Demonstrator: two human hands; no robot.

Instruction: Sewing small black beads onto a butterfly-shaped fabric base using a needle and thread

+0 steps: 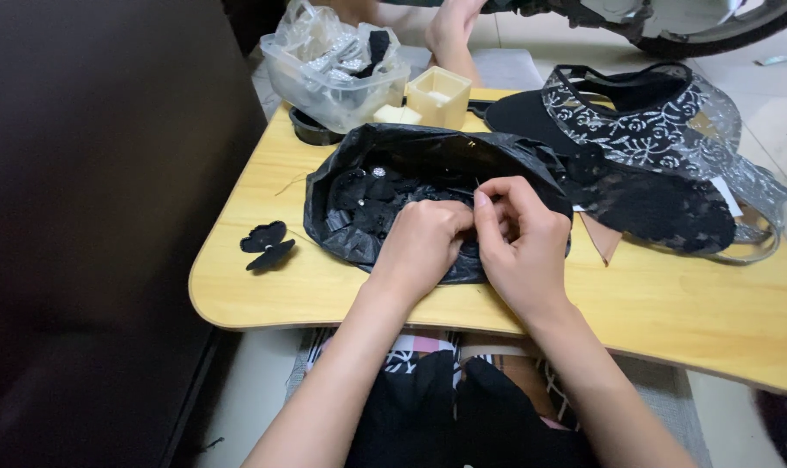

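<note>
Both hands meet over the near right edge of the black plastic bag [359, 173] (fingertips touching): the left hand [419, 243] is clenched on something small and hidden, while the right hand [519, 238] pinches a thin needle [478, 184] that points up and far.

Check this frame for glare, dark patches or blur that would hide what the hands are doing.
Head view: soft, even light and sharp focus on the left hand and right hand; small glints on the black plastic bag; its black contents merge, detail lost; the dark panel at left is underexposed; the wooden table reads clearly; no motion blur.
</note>
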